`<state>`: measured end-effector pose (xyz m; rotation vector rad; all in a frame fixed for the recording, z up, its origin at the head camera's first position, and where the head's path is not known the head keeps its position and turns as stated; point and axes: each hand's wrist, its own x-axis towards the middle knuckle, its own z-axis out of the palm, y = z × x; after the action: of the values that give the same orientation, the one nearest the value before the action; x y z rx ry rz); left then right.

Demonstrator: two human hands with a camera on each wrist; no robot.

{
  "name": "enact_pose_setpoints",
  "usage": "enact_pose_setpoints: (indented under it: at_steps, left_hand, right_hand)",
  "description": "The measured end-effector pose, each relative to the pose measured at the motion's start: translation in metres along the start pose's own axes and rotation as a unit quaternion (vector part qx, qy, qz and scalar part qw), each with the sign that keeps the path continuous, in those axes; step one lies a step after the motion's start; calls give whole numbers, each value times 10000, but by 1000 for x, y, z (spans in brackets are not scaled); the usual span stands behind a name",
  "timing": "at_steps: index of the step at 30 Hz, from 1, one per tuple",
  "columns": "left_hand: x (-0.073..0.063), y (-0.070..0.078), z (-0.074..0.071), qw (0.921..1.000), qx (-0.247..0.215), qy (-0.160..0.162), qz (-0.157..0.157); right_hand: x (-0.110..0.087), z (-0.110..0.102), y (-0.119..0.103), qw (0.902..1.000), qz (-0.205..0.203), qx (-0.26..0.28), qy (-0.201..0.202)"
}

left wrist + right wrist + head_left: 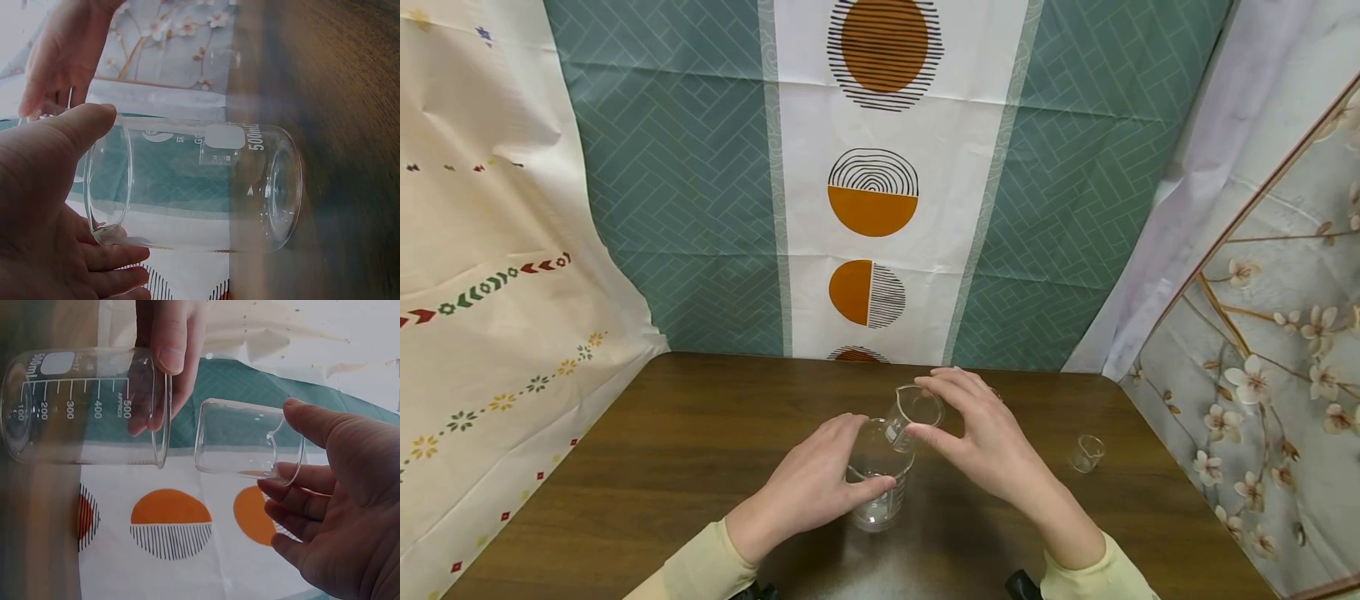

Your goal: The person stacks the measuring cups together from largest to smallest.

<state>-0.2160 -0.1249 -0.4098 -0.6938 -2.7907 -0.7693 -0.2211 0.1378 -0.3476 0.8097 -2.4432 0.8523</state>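
A large clear glass beaker (877, 510) marked 500 ml stands upright on the table. My left hand (816, 479) holds it around the rim, thumb on the near side and fingers on the far side. Above its mouth, on the right, is a smaller glass beaker (237, 437), base down, which my right hand (977, 427) grips near the rim between thumb and fingers. In the right wrist view a gap shows between the small beaker's base and the large beaker's rim. Both beakers look see-through, with no coloured contents.
A tiny glass beaker (1087, 454) stands at the right side of the brown wooden table (700, 433). Another beaker (219, 152) shows through the large one in the left wrist view. Patterned cloths hang behind the table (880, 208) and along both sides.
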Motion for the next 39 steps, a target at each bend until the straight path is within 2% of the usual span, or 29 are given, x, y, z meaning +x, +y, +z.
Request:
enact_pose_setpoints:
  at_steps: [8, 17, 26, 39]
  left_hand:
    - [-1, 0, 0, 9999, -70, 100, 108]
    - [0, 1, -1, 9999, -92, 49, 67]
    - [0, 1, 0, 10000, 9, 68, 64]
    - [0, 1, 0, 9999, 44, 89, 59]
  right_hand:
    - [-2, 6, -3, 9998, -134, 162, -14]
    - [-2, 12, -6, 9995, -167, 245, -144]
    - [-3, 16, -6, 9993, -117, 156, -328]
    - [-3, 23, -2, 9992, -135, 99, -362]
